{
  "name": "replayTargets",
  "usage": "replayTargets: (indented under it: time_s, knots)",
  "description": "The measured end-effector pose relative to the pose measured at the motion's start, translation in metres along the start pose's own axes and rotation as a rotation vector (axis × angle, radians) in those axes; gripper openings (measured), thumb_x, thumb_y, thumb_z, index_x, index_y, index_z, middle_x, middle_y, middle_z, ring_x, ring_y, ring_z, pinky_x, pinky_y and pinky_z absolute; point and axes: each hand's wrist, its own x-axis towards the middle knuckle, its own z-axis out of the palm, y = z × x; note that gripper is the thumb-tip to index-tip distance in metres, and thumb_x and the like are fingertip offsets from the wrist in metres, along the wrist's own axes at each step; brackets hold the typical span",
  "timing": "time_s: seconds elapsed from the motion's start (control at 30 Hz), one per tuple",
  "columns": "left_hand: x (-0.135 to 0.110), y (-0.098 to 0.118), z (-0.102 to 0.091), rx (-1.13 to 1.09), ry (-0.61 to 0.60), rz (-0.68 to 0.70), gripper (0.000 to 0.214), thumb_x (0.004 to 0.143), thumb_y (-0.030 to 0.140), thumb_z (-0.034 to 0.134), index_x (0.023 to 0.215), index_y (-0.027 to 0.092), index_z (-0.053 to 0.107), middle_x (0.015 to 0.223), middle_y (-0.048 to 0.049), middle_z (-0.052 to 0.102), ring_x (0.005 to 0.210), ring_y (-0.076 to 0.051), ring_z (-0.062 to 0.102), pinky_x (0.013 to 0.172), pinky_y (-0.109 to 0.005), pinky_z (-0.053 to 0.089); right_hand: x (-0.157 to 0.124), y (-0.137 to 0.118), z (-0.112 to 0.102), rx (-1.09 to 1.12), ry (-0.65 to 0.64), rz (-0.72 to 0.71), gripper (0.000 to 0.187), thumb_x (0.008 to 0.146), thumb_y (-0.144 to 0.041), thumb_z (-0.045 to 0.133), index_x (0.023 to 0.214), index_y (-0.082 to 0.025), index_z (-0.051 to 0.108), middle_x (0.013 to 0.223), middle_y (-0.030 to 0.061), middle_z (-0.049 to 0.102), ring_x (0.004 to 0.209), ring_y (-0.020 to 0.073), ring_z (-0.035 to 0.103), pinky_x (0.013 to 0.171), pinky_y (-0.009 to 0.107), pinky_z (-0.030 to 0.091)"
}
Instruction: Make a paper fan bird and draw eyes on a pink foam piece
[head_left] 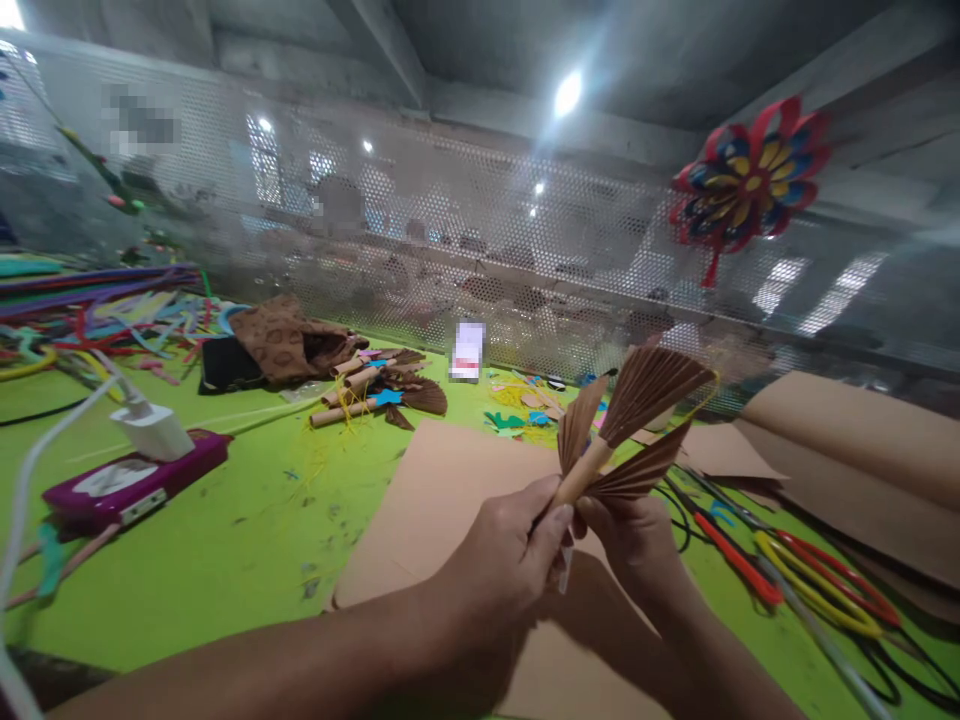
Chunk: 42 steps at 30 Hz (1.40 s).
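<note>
Both my hands are around a brown paper craft (pixel 585 472), a rolled paper tube with pleated fans spreading from its far end. My left hand (pixel 517 530) wraps the tube, thumb along its near end. At the base of the lower right fan (pixel 645 460), my right hand (pixel 634 540) pinches with its fingers; exactly what they press is partly hidden. A small clear strip (pixel 565 568) shows below the hands. Under them lies a sheet of brown paper (pixel 450 490) on the green table (pixel 262 540).
Similar tube-and-fan crafts (pixel 375 390) lie beyond, beside a brown cloth bag (pixel 292 340). Left stands a purple power strip (pixel 150 480) with a white charger (pixel 150 430). Scissors (pixel 817 580) and a brown paper roll (pixel 862 440) lie right. A phone (pixel 468 350) leans against the perforated screen (pixel 420 220).
</note>
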Motion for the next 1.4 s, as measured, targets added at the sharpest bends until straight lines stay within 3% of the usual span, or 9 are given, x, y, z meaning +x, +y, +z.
replayTargets:
  time_s: [0.3, 0.5, 0.83, 0.97, 1.1, 1.27, 1.4]
  knots:
    - [-0.001, -0.003, -0.003, 0.060, 0.014, 0.012, 0.026, 0.097, 0.030, 0.040, 0.098, 0.015, 0.061, 0.076, -0.0043, 0.054, 0.065, -0.013, 0.047, 0.058, -0.024, 0.037, 0.004, -0.002, 0.007, 0.001, 0.002, -0.008, 0.039, 0.081, -0.045, 0.063, 0.055, -0.017, 0.059, 0.052, 0.0017, 0.056, 0.048, 0.0136, 0.053, 0.046, 0.025, 0.044]
    - [-0.002, -0.002, -0.002, 0.047, 0.049, -0.036, 0.028, 0.098, 0.032, 0.038, 0.102, 0.015, 0.061, 0.071, -0.0038, 0.055, 0.061, -0.013, 0.048, 0.058, -0.026, 0.039, 0.001, -0.010, 0.015, -0.039, 0.090, 0.034, 0.037, 0.081, -0.045, 0.062, 0.056, -0.017, 0.060, 0.051, -0.0004, 0.052, 0.046, 0.0118, 0.048, 0.046, 0.024, 0.041]
    - [0.006, -0.001, 0.000, -0.309, 0.040, -0.084, 0.039, 0.088, 0.050, 0.055, 0.093, 0.013, 0.062, 0.079, -0.0089, 0.059, 0.066, -0.015, 0.053, 0.062, -0.027, 0.042, 0.003, -0.005, 0.015, -0.049, 0.124, -0.008, 0.037, 0.080, -0.046, 0.062, 0.056, -0.017, 0.064, 0.050, 0.0000, 0.055, 0.046, 0.0121, 0.049, 0.044, 0.022, 0.041]
    - [0.011, 0.002, -0.001, -0.528, 0.047, -0.182, 0.037, 0.078, 0.045, 0.071, 0.091, 0.012, 0.061, 0.077, -0.0073, 0.062, 0.065, -0.014, 0.056, 0.064, -0.027, 0.044, 0.003, -0.009, 0.014, -0.055, 0.119, 0.000, 0.032, 0.079, -0.045, 0.064, 0.064, -0.017, 0.067, 0.055, 0.0002, 0.058, 0.050, 0.0128, 0.053, 0.048, 0.022, 0.044]
    - [0.017, 0.003, -0.005, -0.603, 0.157, -0.289, 0.038, 0.071, 0.039, 0.077, 0.092, 0.013, 0.059, 0.070, -0.0065, 0.064, 0.063, -0.015, 0.061, 0.066, -0.029, 0.047, 0.004, -0.015, 0.015, -0.086, 0.105, 0.028, 0.032, 0.081, -0.045, 0.062, 0.066, -0.018, 0.066, 0.060, 0.0018, 0.061, 0.056, 0.0143, 0.056, 0.055, 0.024, 0.046]
    - [0.021, 0.004, -0.017, -0.465, 0.350, -0.356, 0.036, 0.072, 0.038, 0.076, 0.089, 0.016, 0.053, 0.075, -0.0083, 0.067, 0.059, -0.016, 0.061, 0.058, -0.028, 0.047, 0.003, -0.019, 0.020, -0.123, 0.124, 0.107, 0.037, 0.084, -0.051, 0.055, 0.069, -0.019, 0.065, 0.062, 0.0026, 0.058, 0.059, 0.0161, 0.054, 0.058, 0.027, 0.045]
    - [0.022, 0.007, -0.019, -0.414, 0.413, -0.342, 0.034, 0.074, 0.036, 0.074, 0.089, 0.018, 0.050, 0.075, -0.0057, 0.066, 0.057, -0.015, 0.060, 0.053, -0.025, 0.045, -0.004, -0.020, 0.034, -0.050, -0.051, 0.224, 0.036, 0.085, -0.051, 0.054, 0.073, -0.018, 0.063, 0.069, 0.0046, 0.061, 0.061, 0.0161, 0.056, 0.056, 0.027, 0.045]
